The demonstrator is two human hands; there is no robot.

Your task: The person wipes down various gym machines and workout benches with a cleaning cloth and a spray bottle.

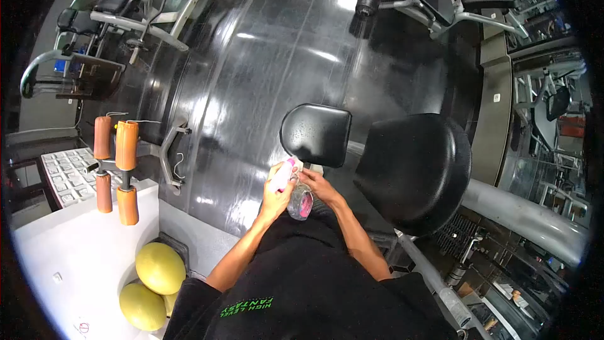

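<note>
My left hand (277, 196) is wrapped round a pink and white object (284, 173), possibly a spray bottle's head. Close beside it on the right, my right hand (318, 186) has its fingers bent in at the same object; what they pinch is too small to tell. Below both hands hangs a clear bottle (301, 204) with a pink patch, which seems joined to the pink and white part. Just beyond the hands is a black padded seat (316, 133) with a glossy, wet-looking surface.
A larger black pad (418, 173) stands right of the seat. Orange foam rollers (126, 145) and yellow balls (160, 268) are at the left. Gym machines (154, 9) line the far left, with more at the far right. Dark shiny floor (264, 75) lies ahead.
</note>
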